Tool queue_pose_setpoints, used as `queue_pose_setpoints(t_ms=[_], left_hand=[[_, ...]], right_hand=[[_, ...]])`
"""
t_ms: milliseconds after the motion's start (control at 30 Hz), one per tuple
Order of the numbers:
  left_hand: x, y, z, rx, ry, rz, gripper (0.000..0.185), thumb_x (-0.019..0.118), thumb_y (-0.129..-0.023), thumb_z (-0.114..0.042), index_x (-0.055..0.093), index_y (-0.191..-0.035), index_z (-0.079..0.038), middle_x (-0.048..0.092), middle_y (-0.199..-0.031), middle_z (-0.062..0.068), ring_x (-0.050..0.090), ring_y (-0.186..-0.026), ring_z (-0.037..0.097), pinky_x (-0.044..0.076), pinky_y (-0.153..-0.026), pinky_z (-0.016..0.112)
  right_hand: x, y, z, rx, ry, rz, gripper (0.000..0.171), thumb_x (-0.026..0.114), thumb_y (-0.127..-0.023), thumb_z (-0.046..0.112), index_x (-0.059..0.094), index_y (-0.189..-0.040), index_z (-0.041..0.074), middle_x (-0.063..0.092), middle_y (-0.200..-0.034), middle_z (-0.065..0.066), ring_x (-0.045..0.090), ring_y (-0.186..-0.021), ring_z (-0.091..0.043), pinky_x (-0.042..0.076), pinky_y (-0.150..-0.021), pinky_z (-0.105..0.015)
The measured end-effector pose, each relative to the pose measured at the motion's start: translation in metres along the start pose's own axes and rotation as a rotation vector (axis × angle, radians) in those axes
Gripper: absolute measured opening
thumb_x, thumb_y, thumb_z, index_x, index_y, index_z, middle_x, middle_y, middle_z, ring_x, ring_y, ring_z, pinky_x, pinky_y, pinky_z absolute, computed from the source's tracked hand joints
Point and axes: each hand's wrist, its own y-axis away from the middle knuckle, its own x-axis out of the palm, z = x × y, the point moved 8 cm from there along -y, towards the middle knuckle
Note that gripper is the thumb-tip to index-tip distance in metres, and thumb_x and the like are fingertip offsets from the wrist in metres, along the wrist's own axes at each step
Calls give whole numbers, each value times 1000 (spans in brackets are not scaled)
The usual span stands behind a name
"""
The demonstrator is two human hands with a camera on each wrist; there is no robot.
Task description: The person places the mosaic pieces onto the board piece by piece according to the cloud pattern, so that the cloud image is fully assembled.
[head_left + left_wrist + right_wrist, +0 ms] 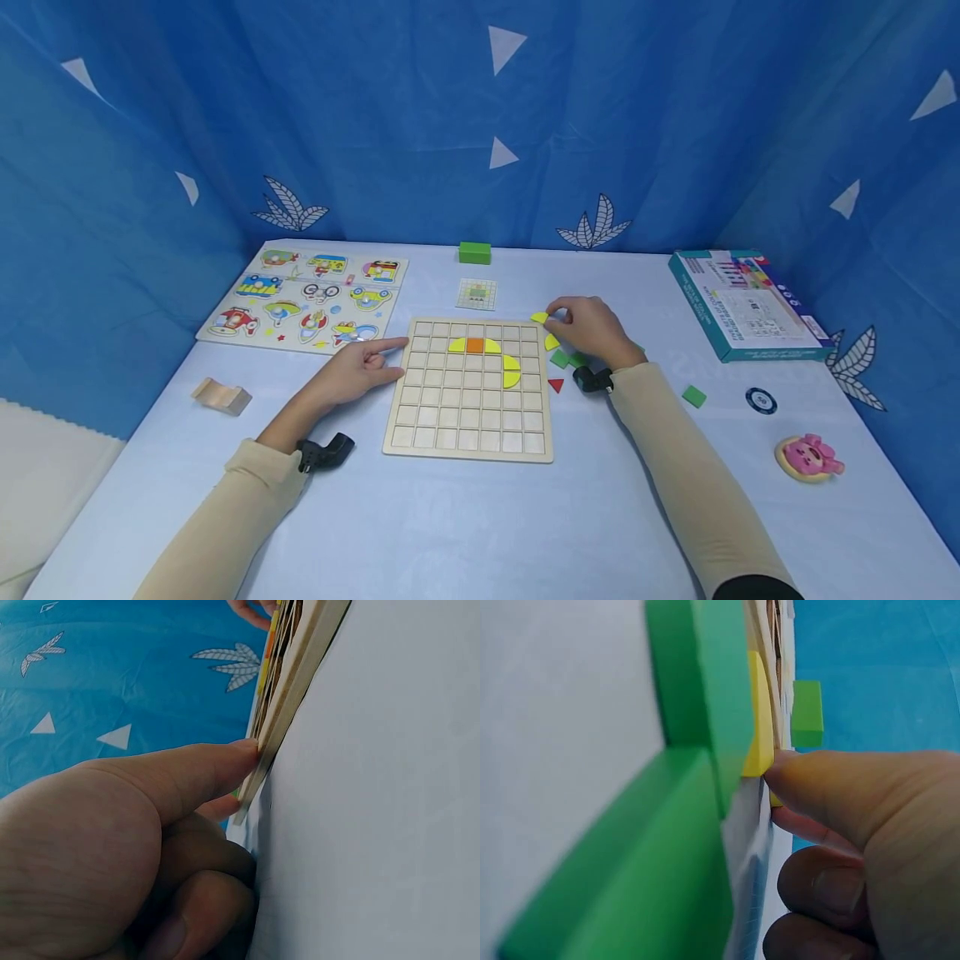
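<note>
Here the right hand point(592, 330) pinches a yellow piece point(539, 317).

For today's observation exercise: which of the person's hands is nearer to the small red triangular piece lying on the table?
Right. The right hand is just above the small red triangular piece; the left hand touches the wooden grid board at its far left edge.
</note>
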Motion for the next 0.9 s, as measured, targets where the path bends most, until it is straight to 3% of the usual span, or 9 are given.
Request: queue_pose_setpoints(t_ms=[333, 700, 900], left_hand=[[0, -1, 0, 7, -13, -5, 54, 74, -95, -30, 59, -145, -18, 36, -59, -3, 34, -54, 15, 33, -57, 32], [0, -1, 1, 13, 3, -6, 54, 74, -95, -30, 59, -145, -18, 36, -60, -3, 33, -53, 15, 32, -56, 31], [1, -1, 3, -1, 6, -3, 55, 75, -95, -31, 58, -146, -18, 36, -59, -3, 34, -52, 15, 32, -55, 30]], right_hand=[[0, 1, 9, -28, 78, -2, 34, 68, -99, 33, 71, -126, 13, 61, -72, -3, 56, -71, -22, 44, -62, -34], [-3, -1, 10, -46, 132, -24, 32, 67, -100, 29, 70, -126, 10, 69, -92, -5, 58, -85, -24, 49, -75, -36], [-10, 3, 17, -85, 120, -26, 32, 69, -100, 30, 71, -127, 12, 61, -77, -4, 55, -78, -23, 44, -67, -35]])
